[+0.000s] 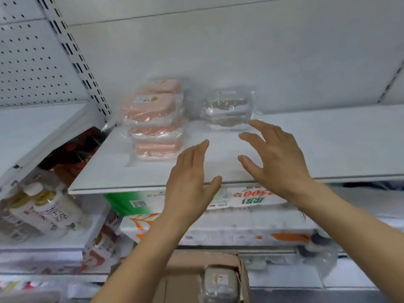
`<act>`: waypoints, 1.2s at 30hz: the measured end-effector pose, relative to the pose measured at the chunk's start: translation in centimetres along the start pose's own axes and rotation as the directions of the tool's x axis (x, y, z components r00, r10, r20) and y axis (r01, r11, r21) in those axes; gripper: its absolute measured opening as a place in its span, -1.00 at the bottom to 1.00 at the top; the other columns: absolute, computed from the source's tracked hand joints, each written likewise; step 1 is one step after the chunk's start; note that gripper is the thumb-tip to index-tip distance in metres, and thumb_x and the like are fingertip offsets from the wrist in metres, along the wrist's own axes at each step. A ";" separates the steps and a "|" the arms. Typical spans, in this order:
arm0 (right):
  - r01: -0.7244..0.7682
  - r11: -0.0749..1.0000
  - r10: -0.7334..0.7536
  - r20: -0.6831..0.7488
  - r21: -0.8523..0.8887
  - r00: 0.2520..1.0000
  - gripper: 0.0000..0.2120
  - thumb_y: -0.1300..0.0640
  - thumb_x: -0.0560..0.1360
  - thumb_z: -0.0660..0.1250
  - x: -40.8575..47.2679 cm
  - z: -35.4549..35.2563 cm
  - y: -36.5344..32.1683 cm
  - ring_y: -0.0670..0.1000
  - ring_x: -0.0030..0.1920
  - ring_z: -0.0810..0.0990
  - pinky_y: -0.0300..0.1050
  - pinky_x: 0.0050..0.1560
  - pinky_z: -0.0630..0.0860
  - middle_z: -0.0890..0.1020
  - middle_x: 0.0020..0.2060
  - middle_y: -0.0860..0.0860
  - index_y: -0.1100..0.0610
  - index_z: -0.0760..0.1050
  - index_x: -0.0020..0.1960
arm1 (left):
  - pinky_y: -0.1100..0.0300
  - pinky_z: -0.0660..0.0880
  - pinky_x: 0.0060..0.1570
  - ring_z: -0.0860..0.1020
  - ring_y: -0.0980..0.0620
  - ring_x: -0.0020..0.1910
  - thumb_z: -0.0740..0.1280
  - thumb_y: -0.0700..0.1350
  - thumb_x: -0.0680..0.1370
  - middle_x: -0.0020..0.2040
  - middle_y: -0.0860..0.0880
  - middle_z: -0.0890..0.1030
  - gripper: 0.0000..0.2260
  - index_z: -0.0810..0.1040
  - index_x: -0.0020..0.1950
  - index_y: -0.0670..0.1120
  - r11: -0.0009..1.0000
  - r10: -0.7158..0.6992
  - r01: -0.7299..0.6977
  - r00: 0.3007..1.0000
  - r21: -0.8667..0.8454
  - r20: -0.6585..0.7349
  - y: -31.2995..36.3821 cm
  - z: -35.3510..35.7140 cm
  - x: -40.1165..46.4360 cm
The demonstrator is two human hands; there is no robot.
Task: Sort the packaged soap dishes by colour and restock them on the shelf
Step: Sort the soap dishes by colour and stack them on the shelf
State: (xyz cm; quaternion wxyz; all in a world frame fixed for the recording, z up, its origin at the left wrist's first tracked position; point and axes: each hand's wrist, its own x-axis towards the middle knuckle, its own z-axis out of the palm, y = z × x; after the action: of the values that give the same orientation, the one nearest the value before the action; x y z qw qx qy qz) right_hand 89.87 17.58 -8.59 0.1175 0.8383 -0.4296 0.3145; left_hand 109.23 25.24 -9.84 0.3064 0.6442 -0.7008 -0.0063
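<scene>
Head view is showing a cardboard box (218, 278) nearest, holding one grey packaged soap dish (220, 283). Above it, left hand (190, 178) and right hand (275, 158) are hovering spread wide, gripping nothing, over the white shelf (328, 145). Farther back, pink soap dish packs (155, 121) are sitting stacked beside grey packs (228, 110).

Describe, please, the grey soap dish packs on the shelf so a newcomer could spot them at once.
Find the white metal shelf board at chest height. Towards its back lies a short stack of clear-wrapped grey soap dishes. Unlike the taller stack of clear-wrapped pink soap dishes to its left, it is grey.
</scene>
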 end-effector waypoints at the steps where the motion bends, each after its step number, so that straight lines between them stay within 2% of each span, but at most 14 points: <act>1: -0.006 0.999 0.006 -0.010 0.034 1.000 -0.60 -0.05 0.49 0.30 -1.6 -0.3 -1.1 0.20 0.21 0.51 0.12 0.08 0.45 0.50 0.30 0.13 0.11 0.52 0.25 | 0.13 0.36 0.25 0.30 0.02 0.39 0.40 0.01 0.53 0.44 0.00 0.38 -0.34 0.19 0.56 0.00 1.000 0.024 -0.024 1.000 -0.020 -0.004 -0.5 -0.2 -2.0; 5: -0.001 0.987 -0.006 0.047 0.160 0.999 -0.63 -0.02 0.48 0.26 -8.5 1.4 -4.6 0.14 0.08 0.56 0.04 -0.04 0.47 0.60 0.12 0.07 0.12 0.56 0.21 | 0.24 0.38 0.22 0.43 0.10 0.30 0.38 -0.01 0.52 0.32 0.08 0.47 -0.44 0.29 0.49 0.06 0.985 -0.006 0.017 0.998 -0.173 0.064 -3.8 0.7 -9.9; 7: -0.038 0.977 0.004 0.159 0.210 0.987 -0.62 -0.03 0.47 0.25 -12.4 3.6 -6.1 0.12 0.09 0.55 0.01 -0.03 0.47 0.60 0.10 0.05 0.11 0.56 0.21 | 0.19 0.41 0.24 0.44 0.13 0.30 0.35 0.01 0.50 0.30 0.11 0.47 -0.46 0.30 0.47 0.08 0.961 -0.080 0.117 0.985 -0.251 0.152 -5.9 2.4 -13.4; 9: -0.108 0.969 0.026 0.343 0.222 0.939 -0.61 -0.02 0.47 0.29 -15.8 6.2 -7.3 0.12 0.12 0.55 0.02 0.01 0.49 0.58 0.15 0.04 0.08 0.53 0.26 | 0.15 0.42 0.26 0.44 0.15 0.30 0.37 -0.01 0.51 0.30 0.13 0.47 -0.47 0.34 0.46 0.06 0.932 -0.166 0.237 0.952 -0.275 0.257 -7.9 4.3 -16.3; 10: -0.154 0.967 0.044 0.460 0.204 0.887 -0.59 -0.01 0.48 0.31 -17.4 7.7 -7.8 0.12 0.17 0.53 0.03 0.07 0.48 0.55 0.20 0.03 0.06 0.49 0.30 | 0.16 0.42 0.26 0.44 0.15 0.30 0.39 -0.03 0.52 0.29 0.14 0.47 -0.49 0.36 0.45 0.04 0.919 -0.208 0.293 0.929 -0.263 0.307 -8.9 5.4 -17.6; 13: -0.262 0.960 0.097 0.755 0.102 0.648 -0.50 -0.02 0.54 0.27 -21.6 11.7 -9.1 0.04 0.37 0.32 -0.03 0.29 0.34 0.38 0.38 -0.05 -0.02 0.28 0.45 | 0.19 0.42 0.23 0.46 0.14 0.29 0.43 -0.04 0.51 0.25 0.17 0.47 -0.53 0.41 0.39 0.06 0.875 -0.311 0.436 0.841 -0.212 0.443 -11.6 8.9 -21.3; 17: -0.305 0.952 0.116 0.887 0.029 0.447 -0.42 0.01 0.53 0.31 -25.5 16.9 -9.8 0.03 0.40 0.26 -0.09 0.24 0.35 0.33 0.40 0.01 0.03 0.20 0.48 | 0.27 0.34 0.16 0.44 0.10 0.32 0.37 0.00 0.56 0.35 0.08 0.48 -0.58 0.41 0.40 0.04 0.829 -0.401 0.553 0.695 -0.086 0.597 -14.1 14.0 -25.2; 20: -0.293 0.956 0.119 0.925 -0.008 0.360 -0.37 0.08 0.50 0.37 -27.7 21.3 -9.9 0.07 0.41 0.25 -0.04 0.28 0.36 0.33 0.39 0.06 0.08 0.19 0.49 | 0.28 0.29 0.17 0.42 0.07 0.33 0.40 0.03 0.55 0.37 0.03 0.47 -0.54 0.40 0.42 0.01 0.813 -0.412 0.581 0.621 -0.038 0.667 -15.7 18.2 -27.4; 24: -0.199 0.977 0.149 0.922 -0.081 0.357 -0.26 0.10 0.42 0.44 -30.0 26.8 -9.6 0.14 0.42 0.24 0.08 0.39 0.31 0.29 0.39 0.10 0.11 0.16 0.48 | 0.12 0.25 0.36 0.30 0.03 0.42 0.55 0.06 0.38 0.47 0.04 0.36 -0.23 0.28 0.50 0.07 0.886 -0.300 0.462 0.506 0.040 0.809 -17.2 23.3 -30.1; 28: -0.145 0.981 0.174 0.924 -0.131 0.340 -0.17 0.12 0.39 0.47 -31.7 30.5 -9.7 0.16 0.41 0.25 0.04 0.37 0.33 0.25 0.41 0.13 0.19 0.08 0.50 | -0.02 0.22 0.46 0.13 -0.02 0.52 0.58 0.12 0.30 0.55 0.01 0.17 0.02 0.05 0.59 0.02 0.974 -0.201 0.182 0.413 0.136 0.888 -18.0 27.1 -32.4; 30: -0.125 0.981 0.182 0.918 -0.147 0.353 -0.12 0.10 0.39 0.48 -32.3 31.5 -9.8 0.15 0.37 0.27 0.01 0.32 0.35 0.27 0.40 0.13 0.19 0.02 0.52 | -0.08 0.14 0.49 0.10 -0.05 0.54 0.54 0.16 0.34 0.55 -0.01 0.13 0.02 -0.03 0.59 0.00 0.985 -0.150 -0.015 0.429 0.173 0.891 -18.2 28.4 -33.4; 32: -0.082 0.985 0.173 0.907 -0.153 0.384 -0.07 0.05 0.39 0.48 -32.7 32.1 -9.9 0.14 0.33 0.27 0.01 0.28 0.35 0.29 0.38 0.13 0.18 -0.03 0.54 | -0.10 0.09 0.50 0.15 -0.06 0.51 0.48 0.19 0.39 0.53 -0.04 0.18 -0.04 -0.03 0.59 -0.02 0.971 -0.098 -0.145 0.488 0.191 0.867 -18.2 29.3 -34.0; 34: -0.042 0.983 0.178 0.893 -0.177 0.414 -0.06 -0.01 0.40 0.48 -32.7 32.6 -9.9 0.14 0.31 0.28 0.01 0.25 0.35 0.33 0.35 0.13 0.19 -0.02 0.54 | -0.08 0.12 0.49 0.23 -0.06 0.45 0.47 0.19 0.39 0.48 -0.04 0.26 -0.09 0.04 0.56 -0.03 0.967 -0.077 -0.166 0.531 0.193 0.844 -18.3 29.9 -34.3; 36: -0.022 0.983 0.175 0.883 -0.183 0.436 -0.11 -0.06 0.36 0.49 -32.2 32.5 -10.1 0.13 0.27 0.32 0.00 0.21 0.36 0.38 0.30 0.13 0.18 0.10 0.50 | -0.03 0.16 0.45 0.28 -0.04 0.39 0.50 0.18 0.34 0.42 -0.01 0.31 -0.11 0.11 0.53 0.00 0.978 -0.077 -0.122 0.554 0.172 0.829 -18.3 29.9 -34.3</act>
State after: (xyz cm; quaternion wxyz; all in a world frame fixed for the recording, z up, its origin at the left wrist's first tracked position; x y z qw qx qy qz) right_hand 97.80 29.28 -53.27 -0.0855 0.8402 -0.4962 -0.2011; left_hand 112.00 41.67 -55.96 -0.1301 0.5840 -0.7669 -0.2319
